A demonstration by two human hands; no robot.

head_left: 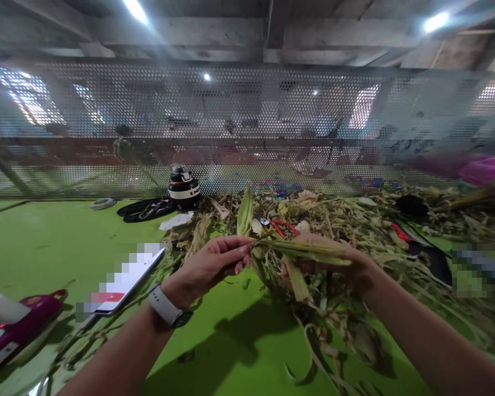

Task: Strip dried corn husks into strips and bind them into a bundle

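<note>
My left hand [214, 261], with a watch [169, 308] on its wrist, pinches the thin left end of a bundle of long, dry green-yellow leaves that look like corn husks [309, 249]. The fingers of my right hand [357, 264] are wrapped around the same bundle farther along, partly hidden by it. One broad strip hangs below that grip. Just beyond my hands, a pale green husk [245, 212] stands roughly upright on the pile. Beside it lies a cutting tool with red handles [284, 227], its jaws partly covered by plant pieces.
Dried leaves [355, 220] are heaped across the back and right of the green table [239, 324]. A phone or tablet [127, 280] and a magenta device [28, 313] lie to the left. A black jar [183, 188] stands before the perforated metal screen [231, 121].
</note>
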